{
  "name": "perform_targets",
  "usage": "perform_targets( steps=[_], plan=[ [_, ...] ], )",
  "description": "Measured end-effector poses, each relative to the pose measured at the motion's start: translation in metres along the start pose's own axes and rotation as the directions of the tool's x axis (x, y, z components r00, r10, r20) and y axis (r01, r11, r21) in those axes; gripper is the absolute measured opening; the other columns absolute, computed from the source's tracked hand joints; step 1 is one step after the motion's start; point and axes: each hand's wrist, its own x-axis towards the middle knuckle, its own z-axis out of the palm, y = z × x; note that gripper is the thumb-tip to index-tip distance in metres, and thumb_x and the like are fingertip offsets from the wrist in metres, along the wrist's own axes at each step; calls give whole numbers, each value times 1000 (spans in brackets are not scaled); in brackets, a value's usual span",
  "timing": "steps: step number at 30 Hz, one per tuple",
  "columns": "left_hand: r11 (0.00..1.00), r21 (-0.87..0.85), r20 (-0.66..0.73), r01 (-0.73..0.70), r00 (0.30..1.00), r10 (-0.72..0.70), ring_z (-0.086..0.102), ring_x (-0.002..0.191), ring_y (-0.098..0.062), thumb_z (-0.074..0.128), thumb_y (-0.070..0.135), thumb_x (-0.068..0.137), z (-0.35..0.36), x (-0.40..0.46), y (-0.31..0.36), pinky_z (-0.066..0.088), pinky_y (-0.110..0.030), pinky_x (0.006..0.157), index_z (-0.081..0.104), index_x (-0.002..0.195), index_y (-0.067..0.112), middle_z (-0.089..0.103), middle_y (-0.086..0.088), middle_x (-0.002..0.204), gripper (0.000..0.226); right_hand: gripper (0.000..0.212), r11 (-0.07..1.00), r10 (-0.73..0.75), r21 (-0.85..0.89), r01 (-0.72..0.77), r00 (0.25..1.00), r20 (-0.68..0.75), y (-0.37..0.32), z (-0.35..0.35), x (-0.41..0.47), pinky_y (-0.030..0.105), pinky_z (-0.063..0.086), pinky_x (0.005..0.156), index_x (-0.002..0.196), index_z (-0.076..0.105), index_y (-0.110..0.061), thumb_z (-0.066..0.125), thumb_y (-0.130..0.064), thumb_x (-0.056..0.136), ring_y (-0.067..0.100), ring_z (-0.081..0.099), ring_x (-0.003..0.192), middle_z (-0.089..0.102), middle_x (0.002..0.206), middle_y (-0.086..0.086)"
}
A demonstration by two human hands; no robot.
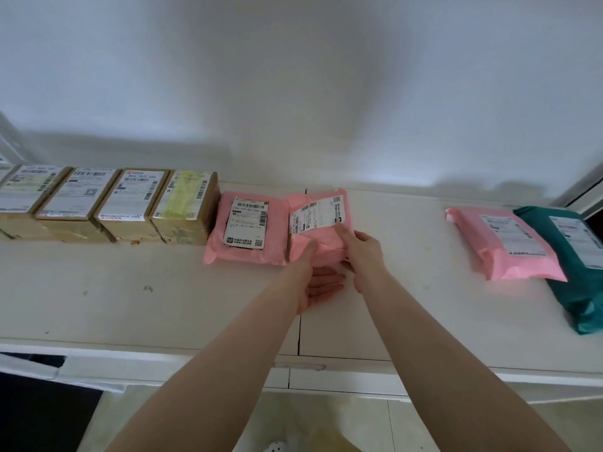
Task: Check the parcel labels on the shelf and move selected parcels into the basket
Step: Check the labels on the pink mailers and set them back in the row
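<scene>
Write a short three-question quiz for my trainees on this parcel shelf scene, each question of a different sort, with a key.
1. True or false: both hands hold the teal parcel.
2. How many brown boxes stand fully in view in the row at the left of the shelf?
3. Which parcel does the right hand hold? A. the middle pink parcel B. the yellow-taped box C. the teal parcel

Key: 1 false, since the left hand is on the middle pink parcel too; 2 four; 3 A.

Three pink parcels (pixel 318 236), one teal parcel (pixel 567 256), brown boxes (pixel 130 207), white shelf (pixel 130 305).
</scene>
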Motion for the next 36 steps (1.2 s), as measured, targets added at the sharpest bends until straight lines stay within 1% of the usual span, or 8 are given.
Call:
perform_targets(
  steps=[7,15,19,23,27,30,33,36],
  plan=[
    [974,204,136,96,983,-125,70,89,-24,31,80,82,19,-6,-10,54,-29,73,66,109,4,76,-9,98,88,34,999,28,36,-25,997,-78,-1,-31,-15,31,48,70,104,65,-12,71,-41,87,21,57,83,65,93,6],
    [960,279,279,7,956,-88,69,91,-19,41,68,88,104,-3,-35,52,-31,80,66,108,10,74,-5,106,66,42,973,132,221,-67,946,-295,1,-146,-24,28,53,71,109,59,-10,67,-46,89,24,64,97,67,109,9],
    [968,249,217,-40,976,-16,70,94,-22,54,63,85,157,10,-49,54,-34,85,65,108,9,73,-8,108,60,47,954,200,290,-80,889,-413,-3,-213,-11,34,52,84,108,52,-12,69,-49,87,26,60,102,60,109,9],
    [982,157,110,-108,990,91,64,91,-23,64,55,84,213,28,-59,53,-36,86,62,108,7,65,-10,106,54,49,935,279,320,-155,876,-392,-10,-265,6,42,51,98,111,46,-14,68,-50,87,28,56,106,54,108,9],
    [980,88,-8,-178,984,180,47,64,-20,68,47,84,270,40,-65,48,-33,69,55,78,11,49,-6,76,38,47,931,280,319,-176,906,-318,-16,-305,28,41,51,99,113,49,-12,67,-48,88,26,57,101,57,99,8],
    [971,124,-101,-203,971,216,42,54,-17,65,44,87,296,49,-68,36,-25,56,53,69,11,47,-4,65,39,51,916,266,366,-165,932,-247,-17,-319,42,39,53,93,127,55,-14,69,-44,88,25,62,104,64,109,7],
    [959,155,-136,-236,957,257,58,71,-25,63,51,86,319,58,-68,44,-26,59,62,96,4,66,-11,90,48,54,898,285,401,-179,932,-223,-19,-330,57,40,56,89,126,62,-9,74,-42,84,26,67,96,69,104,9],
    [947,197,-211,-253,932,293,58,89,-28,63,48,87,336,65,-66,51,-36,74,54,124,0,62,-16,120,62,37,860,309,468,-203,937,-163,-26,-337,62,34,57,71,116,64,-6,72,-30,89,23,67,81,69,99,12]
  ],
)
